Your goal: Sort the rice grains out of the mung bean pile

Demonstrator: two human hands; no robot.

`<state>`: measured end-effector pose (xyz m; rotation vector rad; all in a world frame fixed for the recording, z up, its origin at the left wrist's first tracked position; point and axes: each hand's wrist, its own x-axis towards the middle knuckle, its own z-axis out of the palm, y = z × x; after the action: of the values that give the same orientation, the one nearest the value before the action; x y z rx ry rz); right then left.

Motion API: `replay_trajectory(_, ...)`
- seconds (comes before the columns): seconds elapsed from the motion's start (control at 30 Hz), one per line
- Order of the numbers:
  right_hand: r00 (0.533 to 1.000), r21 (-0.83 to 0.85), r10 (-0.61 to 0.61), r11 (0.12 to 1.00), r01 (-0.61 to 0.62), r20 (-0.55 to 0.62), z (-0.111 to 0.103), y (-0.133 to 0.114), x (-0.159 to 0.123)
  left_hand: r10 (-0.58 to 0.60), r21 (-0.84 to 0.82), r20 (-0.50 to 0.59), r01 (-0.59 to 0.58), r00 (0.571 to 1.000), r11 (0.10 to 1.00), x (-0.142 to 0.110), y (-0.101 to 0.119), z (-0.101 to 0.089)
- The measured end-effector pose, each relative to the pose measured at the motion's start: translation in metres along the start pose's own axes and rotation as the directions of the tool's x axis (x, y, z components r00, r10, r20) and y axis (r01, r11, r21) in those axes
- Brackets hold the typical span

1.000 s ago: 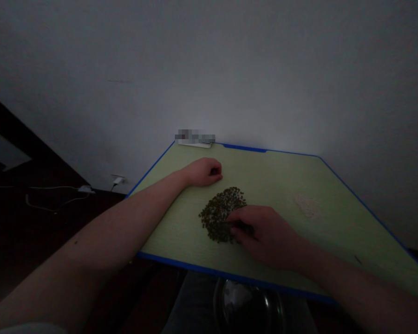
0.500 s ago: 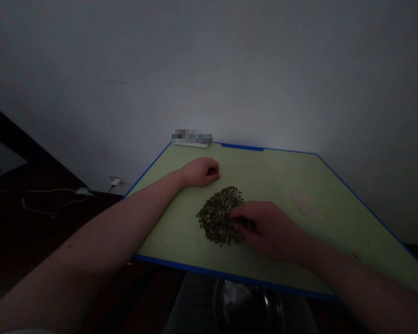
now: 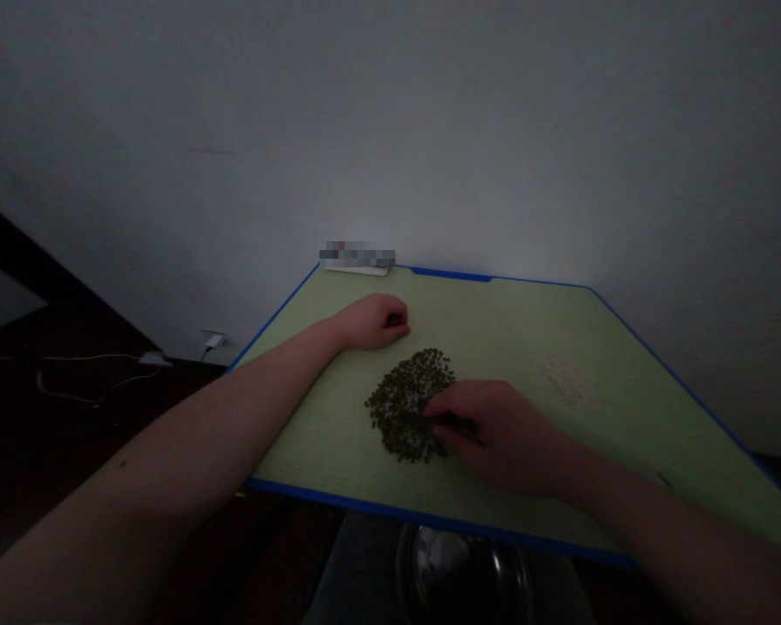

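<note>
A matt pale green board [image 3: 514,347] shows a fine, faint grain, bound by smooth blue plastic edging [image 3: 429,519]. On the board lies a rough heap of dull, dark green mung beans [image 3: 397,408]. Beyond the board rise a matt white plaster wall [image 3: 390,130] and a white plastic power strip [image 3: 357,271], partly blurred. Below the board sits a glossy, reflective bowl [image 3: 462,577], its material hard to tell.

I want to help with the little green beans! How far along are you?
Maybe done: a pale patch lies apart on the green board. In hand: the right hand has its fingers at the edge of the bean pile. Left: nearly all the pile, still heaped. The left hand rests curled beyond it.
</note>
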<state>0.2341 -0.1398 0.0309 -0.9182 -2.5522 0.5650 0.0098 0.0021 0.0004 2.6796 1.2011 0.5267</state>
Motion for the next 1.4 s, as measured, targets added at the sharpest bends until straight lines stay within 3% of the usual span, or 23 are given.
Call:
replay_trajectory(0.17,1.0,0.025,0.004,1.0,-0.004,0.012,-0.005,0.0,-0.004,-0.005,-0.005,-0.006,0.005,1.0,1.0,0.0,0.0,0.0)
replay_trajectory(0.37,0.983,0.007,0.091,0.996,-0.091,-0.159,-0.045,0.025,-0.007,0.011,0.007,-0.001,-0.011,1.0,1.0,0.001,0.001,0.0)
replay_trajectory(0.5,0.974,-0.053,0.213,0.975,-0.217,-0.074,-0.061,0.049,-0.013,-0.008,-0.005,0.01,0.008,1.0,1.0,0.0,0.002,-0.001)
replay_trajectory(0.63,0.969,-0.024,0.237,0.971,-0.239,-0.072,-0.053,0.059,-0.016,-0.012,-0.013,0.012,0.012,1.0,1.0,0.0,0.002,-0.001)
replay_trajectory(0.83,0.99,-0.151,0.092,0.983,-0.107,-0.104,-0.038,0.052,-0.022,-0.013,0.0,0.004,0.013,1.0,1.0,0.0,0.0,-0.001)
replay_trajectory(1.07,0.998,-0.022,0.003,1.0,-0.004,-0.064,-0.029,0.027,-0.033,-0.013,-0.011,0.016,0.013,1.0,1.0,0.001,0.001,-0.002)
replay_trajectory(1.17,0.995,-0.056,-0.094,0.994,0.095,0.015,-0.022,0.013,-0.037,-0.009,-0.01,0.017,0.009,1.0,1.0,0.001,0.001,-0.002)
replay_trajectory(1.4,0.899,-0.173,-0.4,0.887,0.428,0.176,-0.006,-0.01,-0.046,-0.003,0.006,-0.001,0.003,1.0,1.0,0.001,0.0,0.0)
